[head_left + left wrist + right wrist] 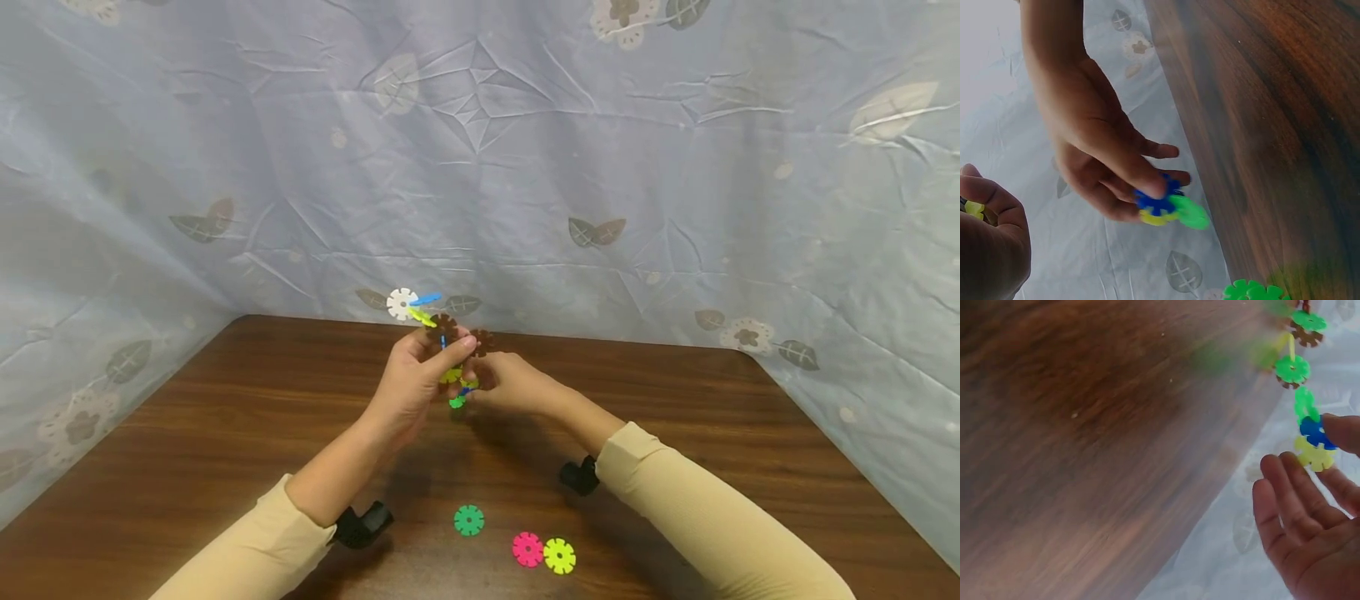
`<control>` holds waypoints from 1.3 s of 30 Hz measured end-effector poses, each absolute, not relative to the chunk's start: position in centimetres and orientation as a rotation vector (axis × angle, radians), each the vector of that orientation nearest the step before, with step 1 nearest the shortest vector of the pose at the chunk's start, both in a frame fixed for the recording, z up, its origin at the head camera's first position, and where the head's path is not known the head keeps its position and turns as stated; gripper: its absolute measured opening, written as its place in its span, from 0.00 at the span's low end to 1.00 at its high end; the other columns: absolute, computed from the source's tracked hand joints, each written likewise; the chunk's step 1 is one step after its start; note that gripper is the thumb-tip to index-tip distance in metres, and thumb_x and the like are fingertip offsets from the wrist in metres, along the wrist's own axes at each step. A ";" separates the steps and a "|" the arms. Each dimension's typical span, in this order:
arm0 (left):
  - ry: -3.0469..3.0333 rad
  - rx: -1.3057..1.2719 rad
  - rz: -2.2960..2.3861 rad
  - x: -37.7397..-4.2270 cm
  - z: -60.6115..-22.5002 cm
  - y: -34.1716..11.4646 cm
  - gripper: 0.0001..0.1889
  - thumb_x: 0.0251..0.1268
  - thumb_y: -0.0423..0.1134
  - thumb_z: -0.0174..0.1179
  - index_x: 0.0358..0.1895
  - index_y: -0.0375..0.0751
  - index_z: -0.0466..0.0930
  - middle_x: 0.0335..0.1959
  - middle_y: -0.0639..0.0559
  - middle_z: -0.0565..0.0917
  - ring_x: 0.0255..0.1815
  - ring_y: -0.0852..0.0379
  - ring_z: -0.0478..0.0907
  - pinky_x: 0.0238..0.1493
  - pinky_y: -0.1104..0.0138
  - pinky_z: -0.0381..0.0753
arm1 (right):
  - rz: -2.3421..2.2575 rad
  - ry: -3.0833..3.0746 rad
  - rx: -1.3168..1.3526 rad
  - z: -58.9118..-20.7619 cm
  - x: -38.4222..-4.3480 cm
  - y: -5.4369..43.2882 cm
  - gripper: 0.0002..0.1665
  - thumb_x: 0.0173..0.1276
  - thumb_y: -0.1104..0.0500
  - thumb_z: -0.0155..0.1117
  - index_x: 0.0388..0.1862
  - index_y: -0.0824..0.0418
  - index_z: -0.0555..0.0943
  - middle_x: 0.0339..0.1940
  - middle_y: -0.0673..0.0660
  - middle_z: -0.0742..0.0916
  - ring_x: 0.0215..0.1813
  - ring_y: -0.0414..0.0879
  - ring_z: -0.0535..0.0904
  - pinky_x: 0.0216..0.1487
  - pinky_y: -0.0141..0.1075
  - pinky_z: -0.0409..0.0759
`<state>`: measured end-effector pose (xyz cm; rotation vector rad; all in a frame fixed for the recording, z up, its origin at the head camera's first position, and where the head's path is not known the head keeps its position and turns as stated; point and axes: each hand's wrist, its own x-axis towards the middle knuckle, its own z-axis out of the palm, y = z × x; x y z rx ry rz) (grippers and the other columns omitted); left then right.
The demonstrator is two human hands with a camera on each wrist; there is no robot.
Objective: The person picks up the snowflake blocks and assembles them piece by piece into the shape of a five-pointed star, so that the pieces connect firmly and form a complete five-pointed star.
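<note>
Both hands meet over the back of the table around a string of interlocked notched plastic discs. My left hand grips the string, thumb laid across it. Above that thumb stick out a white disc, a blue one seen edge-on and a brown disc. My right hand pinches a blue disc between thumb and fingers. Slotted around that disc are a yellow disc and a green disc. In the left wrist view, part of my left hand shows with a bit of yellow disc between its fingers.
Near the front of the brown wooden table lie a loose green disc, a pink disc and a yellow disc, the last two side by side. Patterned grey cloth hangs behind and along the sides.
</note>
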<state>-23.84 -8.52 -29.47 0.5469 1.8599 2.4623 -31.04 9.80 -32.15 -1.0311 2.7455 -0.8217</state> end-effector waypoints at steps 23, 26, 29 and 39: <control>1.837 0.497 2.364 -24.1 -30.8 -7.8 0.02 0.80 0.36 0.57 0.46 0.47 0.79 0.40 0.61 0.84 0.31 0.64 0.86 0.38 0.69 0.84 | -1.592 2.689 -1.100 -30.2 -25.2 16.4 0.10 0.76 0.63 0.65 0.54 0.60 0.82 0.55 0.61 0.91 0.53 0.42 0.90 0.56 0.38 0.88; 1.810 0.486 2.361 -24.0 -31.2 -7.4 0.03 0.80 0.36 0.58 0.45 0.48 0.80 0.40 0.62 0.85 0.35 0.63 0.87 0.47 0.64 0.87 | -1.680 2.621 -1.106 -30.2 -24.8 16.4 0.12 0.77 0.64 0.64 0.56 0.63 0.81 0.55 0.64 0.89 0.51 0.39 0.90 0.54 0.39 0.89; 1.792 0.468 2.367 -23.8 -31.4 -7.0 0.05 0.80 0.36 0.58 0.42 0.52 0.80 0.40 0.62 0.85 0.39 0.63 0.89 0.51 0.61 0.87 | -1.735 2.580 -1.104 -30.1 -24.5 16.4 0.14 0.77 0.65 0.63 0.59 0.66 0.80 0.53 0.67 0.88 0.50 0.37 0.90 0.52 0.37 0.90; 1.640 0.467 2.440 -23.4 -31.5 -6.4 0.09 0.79 0.32 0.57 0.39 0.51 0.81 0.40 0.60 0.86 0.43 0.62 0.88 0.57 0.59 0.89 | -1.793 2.614 -1.237 -30.3 -24.5 15.8 0.18 0.76 0.67 0.64 0.63 0.66 0.79 0.54 0.68 0.89 0.49 0.37 0.90 0.52 0.34 0.89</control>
